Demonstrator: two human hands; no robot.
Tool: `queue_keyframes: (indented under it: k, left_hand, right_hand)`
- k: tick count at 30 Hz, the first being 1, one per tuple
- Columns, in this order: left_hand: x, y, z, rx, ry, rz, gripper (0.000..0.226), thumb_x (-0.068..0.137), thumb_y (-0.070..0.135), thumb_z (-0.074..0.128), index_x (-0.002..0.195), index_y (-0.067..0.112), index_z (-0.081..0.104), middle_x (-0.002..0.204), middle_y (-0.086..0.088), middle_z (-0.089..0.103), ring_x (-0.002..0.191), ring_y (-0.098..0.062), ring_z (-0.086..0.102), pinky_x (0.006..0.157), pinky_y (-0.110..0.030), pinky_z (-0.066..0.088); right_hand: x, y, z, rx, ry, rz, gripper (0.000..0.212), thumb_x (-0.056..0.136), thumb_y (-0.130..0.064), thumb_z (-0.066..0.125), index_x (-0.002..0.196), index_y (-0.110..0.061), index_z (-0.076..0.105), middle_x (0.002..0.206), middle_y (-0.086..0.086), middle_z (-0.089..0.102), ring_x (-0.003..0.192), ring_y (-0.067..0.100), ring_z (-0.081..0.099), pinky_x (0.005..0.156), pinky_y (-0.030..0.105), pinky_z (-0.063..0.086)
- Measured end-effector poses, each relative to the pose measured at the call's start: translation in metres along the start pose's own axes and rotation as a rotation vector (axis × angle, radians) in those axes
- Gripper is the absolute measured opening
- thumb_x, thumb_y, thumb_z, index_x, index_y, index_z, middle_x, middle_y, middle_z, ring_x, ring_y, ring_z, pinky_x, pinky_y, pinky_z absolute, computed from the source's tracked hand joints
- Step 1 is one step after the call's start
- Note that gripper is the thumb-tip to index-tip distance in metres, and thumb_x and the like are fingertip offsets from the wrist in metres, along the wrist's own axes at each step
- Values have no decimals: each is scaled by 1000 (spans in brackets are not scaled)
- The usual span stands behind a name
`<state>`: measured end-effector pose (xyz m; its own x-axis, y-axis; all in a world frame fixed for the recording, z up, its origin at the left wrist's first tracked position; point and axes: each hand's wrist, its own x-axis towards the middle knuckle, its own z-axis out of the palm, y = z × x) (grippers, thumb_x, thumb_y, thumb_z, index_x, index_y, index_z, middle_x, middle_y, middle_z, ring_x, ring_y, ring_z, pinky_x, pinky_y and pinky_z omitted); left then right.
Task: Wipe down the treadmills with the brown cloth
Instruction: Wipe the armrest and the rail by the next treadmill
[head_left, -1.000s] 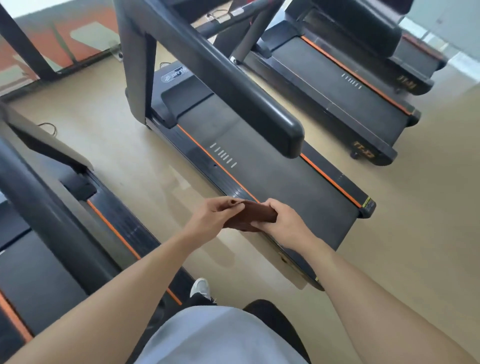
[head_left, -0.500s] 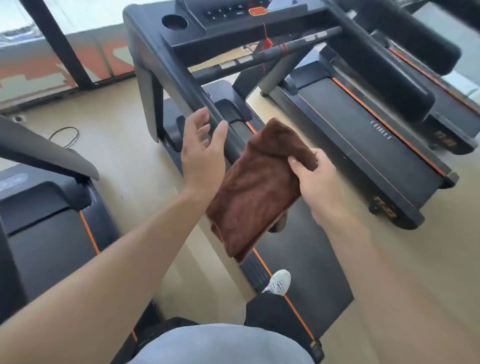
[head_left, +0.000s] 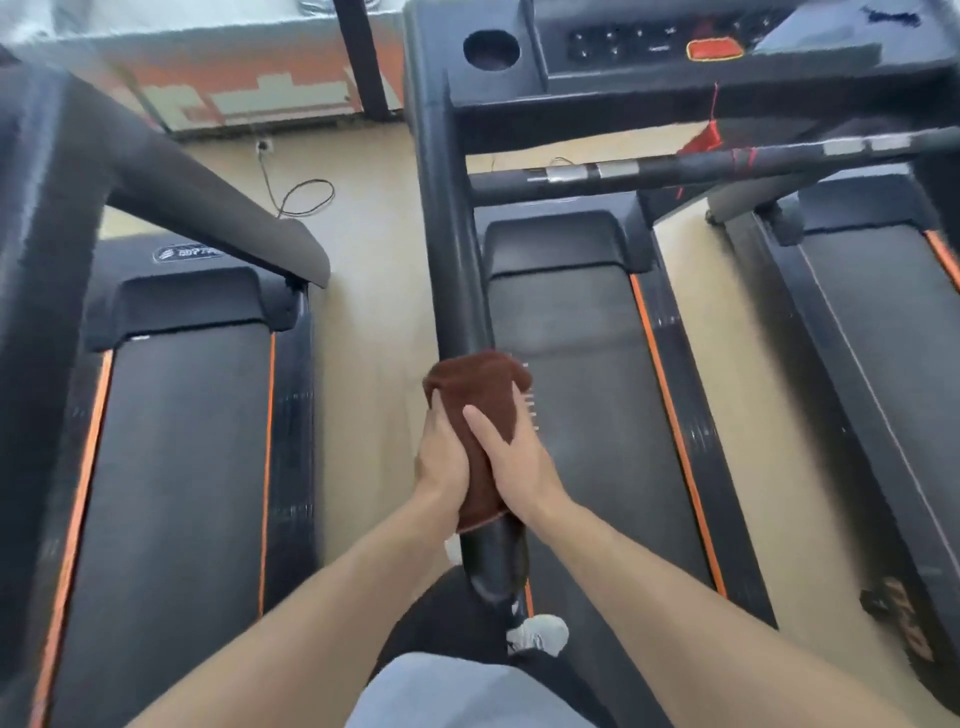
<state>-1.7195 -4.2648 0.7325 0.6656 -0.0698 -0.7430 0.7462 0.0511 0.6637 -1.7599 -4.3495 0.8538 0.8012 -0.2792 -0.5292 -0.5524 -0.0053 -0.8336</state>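
Note:
The brown cloth (head_left: 480, 410) is draped over the left handrail (head_left: 449, 249) of the middle treadmill (head_left: 587, 395), near the rail's free end. My left hand (head_left: 439, 457) presses the cloth against the rail's left side. My right hand (head_left: 511, 457) clasps it from the right, thumb lying across the top. Both hands wrap the cloth around the rail. Bare rail end sticks out below my hands. The treadmill's console (head_left: 654, 44) with a red button is at the top.
A second treadmill (head_left: 176, 467) lies to the left, its handrail (head_left: 197, 192) slanting across. A third treadmill (head_left: 878, 364) is at the right. Tan floor strips run between them, with a cable (head_left: 306, 197) on the floor. My shoe (head_left: 537, 634) stands on the middle deck.
The cloth hung loose between my hands in front of the rail; now it is wrapped over the handrail with both hands closed on it. My view has turned to face the console.

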Motion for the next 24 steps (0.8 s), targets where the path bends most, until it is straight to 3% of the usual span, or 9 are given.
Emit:
queue_keyframes:
  k: [3,6,9,11,12,15,18,24]
  left_hand:
    - [-9,83,19,27,146,15,84,68,92,36,115,34,75,113,3,75,108,-23,69,103,-42,50]
    - [2,152,40,162,265,116,72,94,73,25,127,26,68,125,-9,69,116,-31,63,108,-44,45]
    - [44,199,56,264,351,236,55,108,50,23,157,28,35,150,-11,52,135,-34,49,112,-38,33]
    - [71,229,64,293,413,244,60,108,50,25,163,33,8,157,-9,44,139,-34,44,113,-42,31]
    - [81,242,67,319,444,274,61,108,50,26,162,35,3,159,-6,42,140,-33,43,113,-43,31]
    - [109,269,73,388,421,435,52,109,41,28,160,34,24,163,2,35,146,-23,37,116,-35,27]
    - [121,278,74,428,391,542,46,109,35,31,150,29,49,156,4,47,142,-18,43,115,-28,29]
    - [112,268,69,447,237,473,52,110,44,25,156,27,39,157,-2,46,144,-23,41,116,-29,27]
  right_hand:
    - [53,-25,7,-137,72,-32,58,98,-61,51,151,-43,35,139,-9,57,128,16,57,104,30,44]
    - [107,-58,14,-169,134,-19,59,96,-66,50,146,-35,42,136,-7,60,123,19,60,105,36,45]
    - [167,-96,17,-195,140,-6,77,87,-77,52,144,-25,47,133,-4,63,118,20,63,103,36,48]
    - [206,-119,19,-231,141,53,94,75,-89,48,140,-21,53,125,0,68,111,25,67,101,38,51]
    - [221,-129,20,-241,146,76,101,71,-92,45,140,-18,55,123,3,69,111,27,67,101,39,52]
    - [254,-148,21,-286,158,126,104,84,-89,34,142,-6,54,133,11,64,120,31,62,99,33,47]
    - [269,-153,20,-294,149,96,96,91,-84,28,140,-8,59,135,15,62,121,31,61,106,35,47]
    - [257,-153,17,-235,69,53,91,89,-83,35,140,-12,59,132,12,64,116,31,63,108,42,48]
